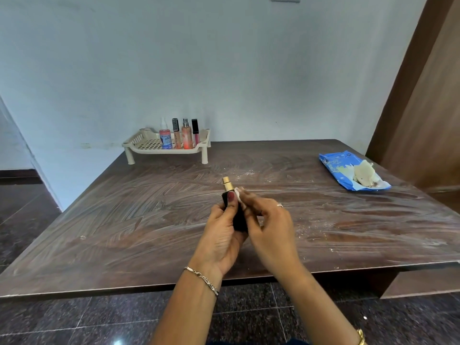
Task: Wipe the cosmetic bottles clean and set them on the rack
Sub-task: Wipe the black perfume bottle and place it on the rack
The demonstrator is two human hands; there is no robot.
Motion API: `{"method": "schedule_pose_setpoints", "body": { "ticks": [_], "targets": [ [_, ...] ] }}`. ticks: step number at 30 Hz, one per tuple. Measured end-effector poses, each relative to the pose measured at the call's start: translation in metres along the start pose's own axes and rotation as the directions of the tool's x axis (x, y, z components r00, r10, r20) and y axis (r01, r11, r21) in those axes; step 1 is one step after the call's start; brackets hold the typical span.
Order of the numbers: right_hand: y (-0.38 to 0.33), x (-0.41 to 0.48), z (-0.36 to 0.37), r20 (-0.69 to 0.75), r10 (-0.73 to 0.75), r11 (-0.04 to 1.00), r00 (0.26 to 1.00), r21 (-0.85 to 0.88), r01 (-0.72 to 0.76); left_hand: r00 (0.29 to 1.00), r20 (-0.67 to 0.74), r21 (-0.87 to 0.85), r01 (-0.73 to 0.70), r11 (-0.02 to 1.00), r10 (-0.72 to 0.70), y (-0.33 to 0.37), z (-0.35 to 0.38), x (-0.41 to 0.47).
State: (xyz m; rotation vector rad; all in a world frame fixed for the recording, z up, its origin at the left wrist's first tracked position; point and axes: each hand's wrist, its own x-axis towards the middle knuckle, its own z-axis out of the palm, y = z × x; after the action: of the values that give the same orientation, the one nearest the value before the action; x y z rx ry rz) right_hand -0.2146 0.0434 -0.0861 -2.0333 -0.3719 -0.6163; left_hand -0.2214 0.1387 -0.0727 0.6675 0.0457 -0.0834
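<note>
My left hand grips a small black bottle with a gold neck and spray top, held above the middle of the dark wooden table. My right hand pinches a small white wipe against the bottle's shoulder. A beige plastic rack stands at the far edge of the table by the wall. On the rack stand several cosmetic bottles and tubes, all upright on its right half.
A blue wet-wipe pack lies at the table's right side with a crumpled used wipe on it. White powdery smears cover the tabletop. A brown wooden door stands at the right; dark tiled floor lies below the near table edge.
</note>
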Motion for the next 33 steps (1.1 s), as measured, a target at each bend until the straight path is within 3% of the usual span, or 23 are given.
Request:
{"method": "schedule_pose_setpoints", "body": {
  "ticks": [4,10,15,20,26,30,33],
  "targets": [
    [0.006,-0.013,0.003,-0.022,-0.189,0.961,0.982,-0.207,0.181,0.999,-0.039,0.056,0.004,0.998,-0.001,0.002,-0.004,0.001],
    [0.0,0.006,-0.001,-0.02,-0.028,0.999,0.999,-0.038,0.027,1.0,-0.006,0.146,0.015,0.989,-0.014,0.002,-0.001,-0.003],
    [0.0,-0.008,0.005,-0.051,-0.218,0.963,0.975,-0.172,0.207,0.999,-0.041,-0.004,-0.01,1.0,0.009,0.004,-0.003,0.002],
    [0.01,-0.028,0.007,-0.011,-0.347,0.887,0.938,-0.33,0.324,0.994,-0.11,-0.029,-0.007,1.0,0.004,0.002,-0.007,0.008],
    [0.006,-0.011,0.006,-0.065,-0.217,0.938,0.974,-0.29,0.19,0.997,-0.072,-0.008,0.001,1.0,-0.001,0.003,-0.008,0.009],
    [0.005,-0.011,0.01,-0.032,-0.236,0.938,0.971,-0.268,0.219,0.998,-0.056,-0.007,0.005,1.0,-0.005,0.01,-0.008,0.01],
    [0.005,-0.019,0.013,-0.105,-0.256,0.938,0.961,-0.269,0.22,0.997,-0.065,-0.034,0.03,0.999,-0.032,0.01,-0.011,0.012]
  ]
}}
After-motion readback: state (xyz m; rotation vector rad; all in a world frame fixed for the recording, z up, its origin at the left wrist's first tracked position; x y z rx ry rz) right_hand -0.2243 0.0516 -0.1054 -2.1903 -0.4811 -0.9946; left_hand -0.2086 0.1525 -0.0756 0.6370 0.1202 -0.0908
